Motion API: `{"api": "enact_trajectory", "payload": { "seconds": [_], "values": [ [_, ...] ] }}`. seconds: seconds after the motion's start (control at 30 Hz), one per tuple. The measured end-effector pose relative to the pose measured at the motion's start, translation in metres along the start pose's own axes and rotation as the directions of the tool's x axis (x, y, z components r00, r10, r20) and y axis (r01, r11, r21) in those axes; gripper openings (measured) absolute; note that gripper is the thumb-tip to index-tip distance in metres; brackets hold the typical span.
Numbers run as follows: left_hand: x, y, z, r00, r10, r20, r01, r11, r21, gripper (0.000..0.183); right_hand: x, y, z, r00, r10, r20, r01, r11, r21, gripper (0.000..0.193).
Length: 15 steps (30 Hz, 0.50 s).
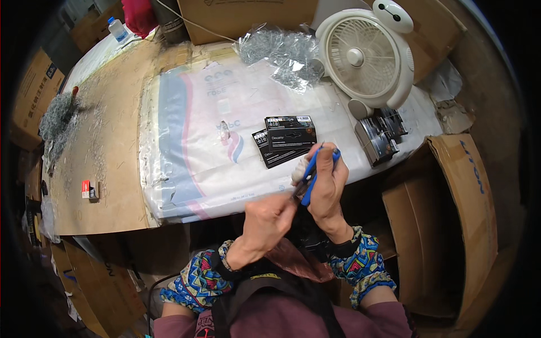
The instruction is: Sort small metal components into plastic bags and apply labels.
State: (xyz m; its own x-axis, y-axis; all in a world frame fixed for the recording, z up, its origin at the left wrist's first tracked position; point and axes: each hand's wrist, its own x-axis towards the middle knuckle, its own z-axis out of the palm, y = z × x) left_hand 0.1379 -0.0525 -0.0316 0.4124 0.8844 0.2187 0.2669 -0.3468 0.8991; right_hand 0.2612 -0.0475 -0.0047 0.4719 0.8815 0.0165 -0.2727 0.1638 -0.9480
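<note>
Over the table's front edge my right hand [328, 188] is wrapped round blue-handled pliers [309, 181], their metal end pointing down toward my other hand. Whitish coverings show on some fingers of that hand. My left hand [267, 221] is closed just below and left of the pliers, slightly blurred; what its fingers pinch is hidden. Flat black packages [291, 134] lie overlapping on the white plastic sheet [208, 152], just beyond my hands. More black packages [376, 138] are stacked to the right of them.
A white fan [360, 55] stands at the back right beside crumpled clear plastic [276, 50]. An open cardboard box [470, 208] is at the right below the table. Leftward are a small red-and-white box [89, 190], grey wire-like tangle [56, 118] and a water bottle [117, 30].
</note>
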Motion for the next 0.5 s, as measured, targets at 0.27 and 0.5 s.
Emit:
{"api": "enact_trajectory", "payload": {
  "seconds": [0.27,0.5],
  "values": [
    [0.043,0.014,-0.036,0.818,-0.117,0.563,-0.03,0.969,0.245,0.029,0.014,0.009,-0.036,0.993,0.107,0.042,-0.105,0.994,-0.041,0.032],
    [0.216,-0.067,-0.025,0.999,-0.053,0.001,0.052,0.979,0.197,0.052,0.051,0.024,-0.049,0.981,-0.011,-0.196,0.013,1.0,0.007,0.02]
  ]
}}
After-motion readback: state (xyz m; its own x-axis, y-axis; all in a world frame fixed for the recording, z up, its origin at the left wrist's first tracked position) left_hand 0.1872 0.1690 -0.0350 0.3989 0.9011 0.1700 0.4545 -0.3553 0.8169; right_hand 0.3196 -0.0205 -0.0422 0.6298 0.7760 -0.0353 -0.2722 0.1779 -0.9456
